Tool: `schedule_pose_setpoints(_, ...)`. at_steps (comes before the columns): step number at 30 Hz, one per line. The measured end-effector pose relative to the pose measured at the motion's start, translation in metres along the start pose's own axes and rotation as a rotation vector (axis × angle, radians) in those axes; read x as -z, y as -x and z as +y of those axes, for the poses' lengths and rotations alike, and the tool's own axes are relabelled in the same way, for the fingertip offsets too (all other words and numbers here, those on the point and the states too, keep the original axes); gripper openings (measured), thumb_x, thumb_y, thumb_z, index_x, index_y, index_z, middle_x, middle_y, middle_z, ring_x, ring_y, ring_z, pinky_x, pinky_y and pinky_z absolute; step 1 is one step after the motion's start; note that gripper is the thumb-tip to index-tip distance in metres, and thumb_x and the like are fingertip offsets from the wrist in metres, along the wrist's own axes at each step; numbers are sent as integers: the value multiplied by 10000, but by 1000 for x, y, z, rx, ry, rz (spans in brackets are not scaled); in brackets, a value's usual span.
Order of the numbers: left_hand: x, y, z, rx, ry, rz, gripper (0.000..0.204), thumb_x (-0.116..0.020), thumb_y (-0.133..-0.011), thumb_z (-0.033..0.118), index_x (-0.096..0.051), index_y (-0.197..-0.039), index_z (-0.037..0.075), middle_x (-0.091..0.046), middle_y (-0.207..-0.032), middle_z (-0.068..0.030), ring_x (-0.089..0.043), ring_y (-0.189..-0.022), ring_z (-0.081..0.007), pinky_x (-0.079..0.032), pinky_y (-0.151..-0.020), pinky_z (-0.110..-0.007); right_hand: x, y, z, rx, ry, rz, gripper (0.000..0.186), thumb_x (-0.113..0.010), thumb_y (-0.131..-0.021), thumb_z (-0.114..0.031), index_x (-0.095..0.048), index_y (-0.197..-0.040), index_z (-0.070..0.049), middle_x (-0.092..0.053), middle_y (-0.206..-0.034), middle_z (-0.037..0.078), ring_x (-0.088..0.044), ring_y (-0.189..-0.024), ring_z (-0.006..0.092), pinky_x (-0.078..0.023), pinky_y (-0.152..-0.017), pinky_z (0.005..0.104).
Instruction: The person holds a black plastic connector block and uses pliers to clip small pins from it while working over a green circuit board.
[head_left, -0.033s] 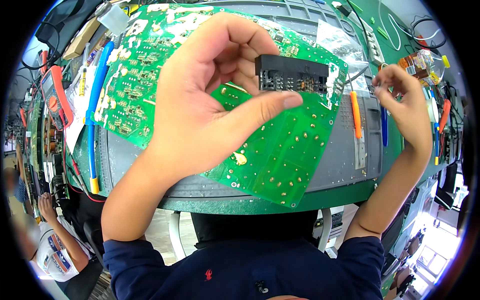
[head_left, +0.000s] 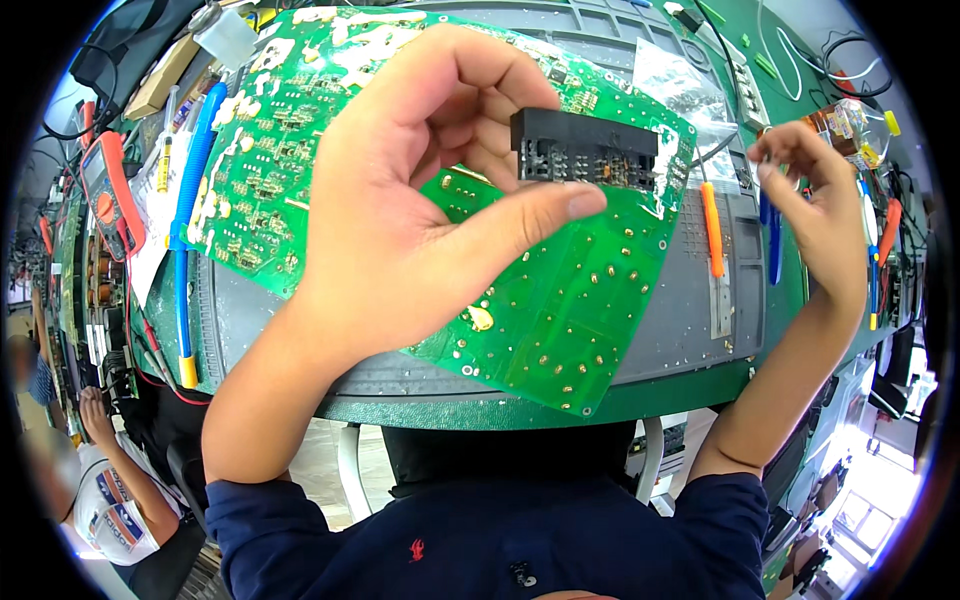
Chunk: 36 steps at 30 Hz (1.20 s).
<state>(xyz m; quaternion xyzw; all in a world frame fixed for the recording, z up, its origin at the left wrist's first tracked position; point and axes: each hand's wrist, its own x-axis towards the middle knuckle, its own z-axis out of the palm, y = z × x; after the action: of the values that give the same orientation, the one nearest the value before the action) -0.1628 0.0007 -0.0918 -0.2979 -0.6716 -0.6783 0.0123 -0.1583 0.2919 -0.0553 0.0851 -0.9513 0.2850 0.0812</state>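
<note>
My left hand [head_left: 400,210], raised over a large green circuit board [head_left: 560,310], pinches a small black module [head_left: 580,145] between thumb and fingers. The module is a black block with tiny electronic parts showing along its near side. Off to the right, my right hand [head_left: 815,200] has its thumb and fingers bent together at the upper end of a slim blue-handled tool [head_left: 775,245]. The tool's two blue legs point downward; its exact kind is unclear. Patches of pale glue-like stuff cover the far left of the green board.
A grey work mat [head_left: 630,390] lies under the board. An orange-handled screwdriver [head_left: 711,230] rests to the right, beside a clear plastic bag [head_left: 680,90]. On the left are a blue tool [head_left: 188,200] and a red multimeter [head_left: 112,190]. Another person's hand [head_left: 96,412] shows far left.
My right hand has shifted slightly right, its fingers still bent. The blue-handled tool has moved up a little, and its legs now look apart. My left hand and the module stay put.
</note>
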Motion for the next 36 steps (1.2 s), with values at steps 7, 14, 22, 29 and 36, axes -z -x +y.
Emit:
schedule_pose_setpoints(7, 0, 0, 2, 13, -64, -8, 385, -661, -696, -55, -487, -1039, -31, -563, -932, -74, -551, -851, -117, -428, -780, -227, -8, -1, -12, 323, -324, 164, 212, -425, -893, -115, -483, -1043, 23, -546, -924, 106, -557, -829, 172, -434, -796, 300)
schedule_pose_setpoints(14, -1, 2, -2, 15, -142, -25, 367, -669, -697, -43, -504, -1025, -41, -583, -916, -84, -565, -848, -118, -439, -758, -220, -43, 4, -40, 504, -462, 85, 260, -470, -889, -173, -477, -1050, 30, -526, -968, 145, -551, -808, 193, -429, -798, 306)
schedule_pose_setpoints(22, -9, 4, -4, -92, -88, -5, 362, -642, -715, -53, -500, -1048, -28, -580, -931, -78, -564, -857, -119, -445, -754, -220, -62, 8, -55, 399, -244, -12, 242, -667, -688, -43, -567, -896, 28, -565, -959, 101, -525, -931, 185, -395, -838, 284)
schedule_pose_setpoints(29, -15, 1, -4, -40, -181, 69, 388, -609, -749, -43, -471, -1111, -16, -555, -975, -80, -554, -886, -122, -444, -763, -219, -71, 4, -48, 389, -183, 95, 177, -685, -687, -61, -572, -813, -8, -563, -937, 80, -521, -895, 153, -389, -792, 255)
schedule_pose_setpoints(36, -22, 4, -3, -35, -119, 39, 374, -602, -764, -24, -484, -1118, -12, -554, -963, -74, -550, -873, -115, -439, -747, -209, -78, -2, -32, 388, -227, 72, 230, -760, -637, -146, -594, -754, -39, -559, -924, 124, -544, -846, 205, -423, -725, 289)
